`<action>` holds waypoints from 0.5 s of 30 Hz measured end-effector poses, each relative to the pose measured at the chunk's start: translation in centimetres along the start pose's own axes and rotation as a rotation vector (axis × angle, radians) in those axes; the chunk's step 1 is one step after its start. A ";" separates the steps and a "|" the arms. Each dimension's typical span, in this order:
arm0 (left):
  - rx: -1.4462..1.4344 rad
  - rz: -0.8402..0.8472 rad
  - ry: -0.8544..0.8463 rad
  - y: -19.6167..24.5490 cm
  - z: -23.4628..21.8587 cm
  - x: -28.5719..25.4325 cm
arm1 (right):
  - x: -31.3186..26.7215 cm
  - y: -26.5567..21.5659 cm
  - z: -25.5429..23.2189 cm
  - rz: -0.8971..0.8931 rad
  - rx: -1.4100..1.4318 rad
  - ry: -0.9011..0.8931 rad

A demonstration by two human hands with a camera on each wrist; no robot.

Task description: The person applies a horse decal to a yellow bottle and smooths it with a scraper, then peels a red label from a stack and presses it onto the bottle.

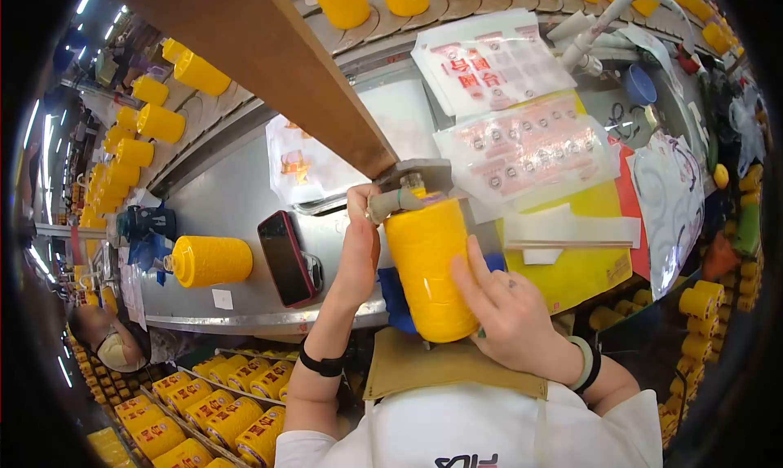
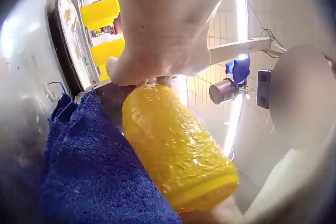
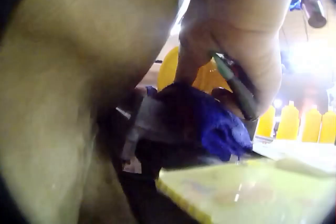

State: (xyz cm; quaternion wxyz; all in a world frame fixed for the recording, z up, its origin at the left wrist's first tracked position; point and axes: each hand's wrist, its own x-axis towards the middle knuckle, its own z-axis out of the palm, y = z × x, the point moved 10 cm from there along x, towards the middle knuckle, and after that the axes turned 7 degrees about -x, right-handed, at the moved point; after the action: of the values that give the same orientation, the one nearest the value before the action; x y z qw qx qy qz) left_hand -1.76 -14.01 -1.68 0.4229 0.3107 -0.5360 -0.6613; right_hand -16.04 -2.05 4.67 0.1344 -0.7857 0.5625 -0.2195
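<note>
Crowding the table's (image 1: 220, 199) right edge: sticker sheets (image 1: 526, 150) and yellow board (image 1: 583, 268). Blocking overhead along its far-left corner: wooden beam (image 1: 277, 56). Leaving passage between phone (image 1: 285, 257) and lying spool (image 1: 210, 261).

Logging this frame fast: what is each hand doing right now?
Left hand: grips the neck of the yellow spool.
Right hand: open, straight fingers pressed on the spool's side.
</note>
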 end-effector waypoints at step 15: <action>0.146 0.020 0.003 1.9 0.5 0.8 | -0.2 1.6 1.2 0.099 0.170 0.052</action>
State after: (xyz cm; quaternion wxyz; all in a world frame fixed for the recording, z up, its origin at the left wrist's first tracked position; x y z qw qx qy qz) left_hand -2.15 -14.59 0.31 0.4066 0.3363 -0.5855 -0.6155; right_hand -16.81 -2.47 2.84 0.1966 -0.7369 0.5831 -0.2800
